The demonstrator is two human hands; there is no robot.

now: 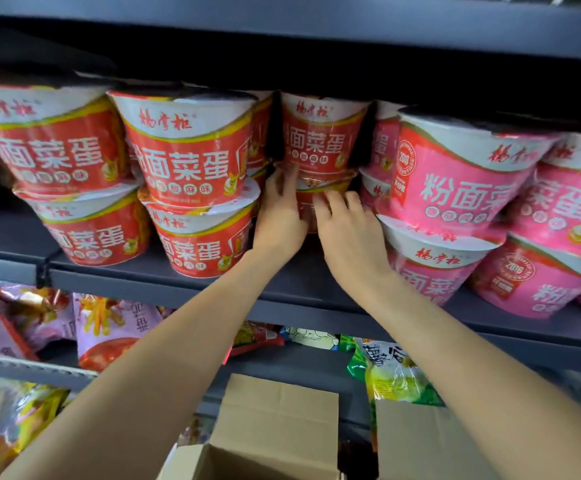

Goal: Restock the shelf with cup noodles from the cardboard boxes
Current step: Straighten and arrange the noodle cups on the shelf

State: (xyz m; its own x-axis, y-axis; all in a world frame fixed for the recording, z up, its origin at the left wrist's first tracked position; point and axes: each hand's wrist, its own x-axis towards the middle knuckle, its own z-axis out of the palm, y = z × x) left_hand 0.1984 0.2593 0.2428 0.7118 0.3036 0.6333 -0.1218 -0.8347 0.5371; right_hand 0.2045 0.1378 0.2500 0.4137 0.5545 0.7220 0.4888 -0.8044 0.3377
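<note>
Red cup noodles stand stacked two high on the grey shelf (pixel 164 284), with pink cup noodles (pixel 462 181) to the right. In the gap between them, deep on the shelf, a lower red cup (pixel 311 190) sits under another red cup (pixel 320 133). My left hand (pixel 278 216) holds the lower cup's left side, its fingers reaching up to the rim. My right hand (pixel 348 230) holds its right front, fingers spread over the wall. Both hands cover most of that cup. An open cardboard box (pixel 275 424) is below my arms.
A front stack of red cups (pixel 192 181) borders the gap on the left. The shelf board above hangs low over the cup tops. Snack bags (pixel 109 327) fill the lower shelf, and a second box flap (pixel 420 441) stands at the lower right.
</note>
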